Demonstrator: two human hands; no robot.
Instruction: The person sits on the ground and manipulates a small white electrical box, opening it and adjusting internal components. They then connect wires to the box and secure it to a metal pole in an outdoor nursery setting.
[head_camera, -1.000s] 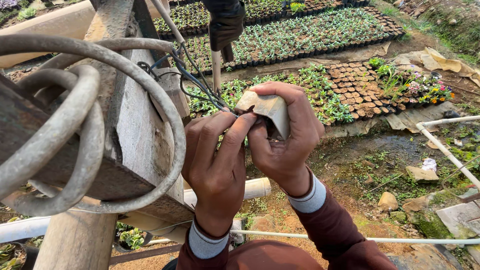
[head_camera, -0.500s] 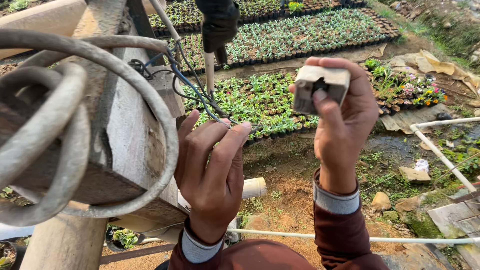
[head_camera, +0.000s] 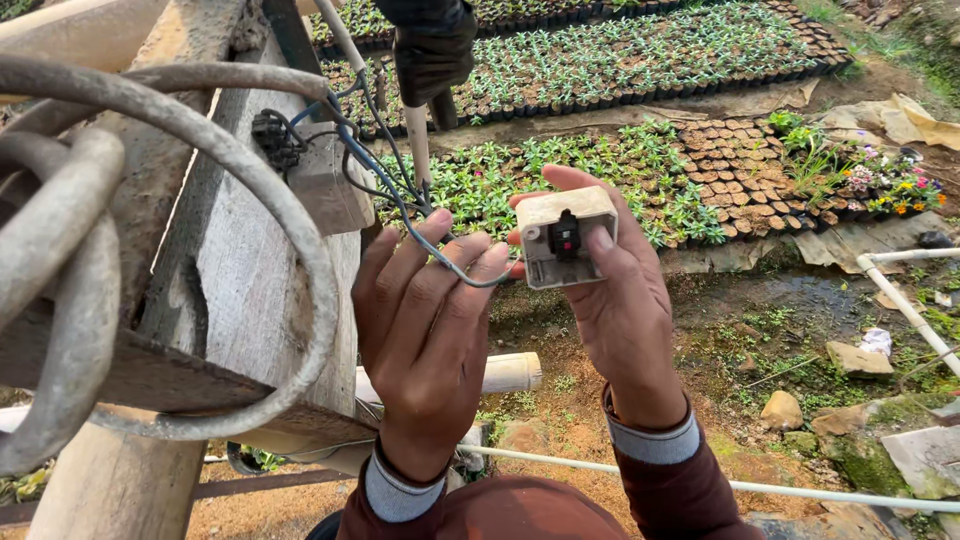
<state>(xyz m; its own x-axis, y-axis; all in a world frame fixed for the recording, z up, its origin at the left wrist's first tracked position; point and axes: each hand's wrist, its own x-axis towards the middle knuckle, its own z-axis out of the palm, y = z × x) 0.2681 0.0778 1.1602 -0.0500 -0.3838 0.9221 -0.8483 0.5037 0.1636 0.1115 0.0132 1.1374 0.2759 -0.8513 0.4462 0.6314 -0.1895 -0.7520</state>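
Above muddy nursery ground (head_camera: 760, 330), right hand (head_camera: 615, 300) holds a switch box (head_camera: 566, 237), seemingly wired.

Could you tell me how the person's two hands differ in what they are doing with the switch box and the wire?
The right hand grips the pale switch box, thumb beside its dark middle part; the left hand holds no box and has the grey wire across its fingertips. The right hand is closed around its load; the left is open, fingers extended. Both wear maroon sleeves with grey cuffs.
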